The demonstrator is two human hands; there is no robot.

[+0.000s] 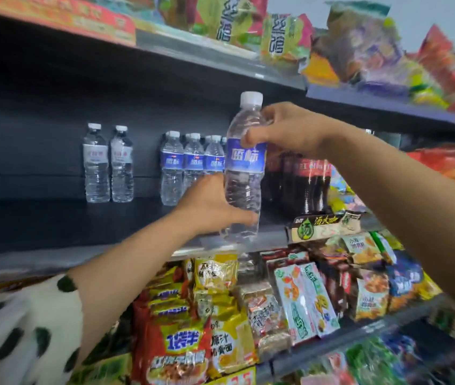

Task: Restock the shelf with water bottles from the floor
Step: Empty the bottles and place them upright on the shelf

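The dark shelf spans the view, mostly bare on its left half, with snack packets crowded on the tier below. At the back stand two white-labelled bottles and, just beside them to the right, a cluster of blue-labelled bottles; dark cola bottles stand further right. In front of that cluster the held water bottle stands upright, its base at or just above the shelf's front edge; contact cannot be told. The right hand pinches the shoulder below the white cap, fingers curled over it. The left hand wraps the lower ribbed body, thumb across the front. The bottle looks full, so moderately heavy; its thin clear plastic likely yields under a squeeze and is smooth. The stiffer neck and ribbed base seem the surest holds.
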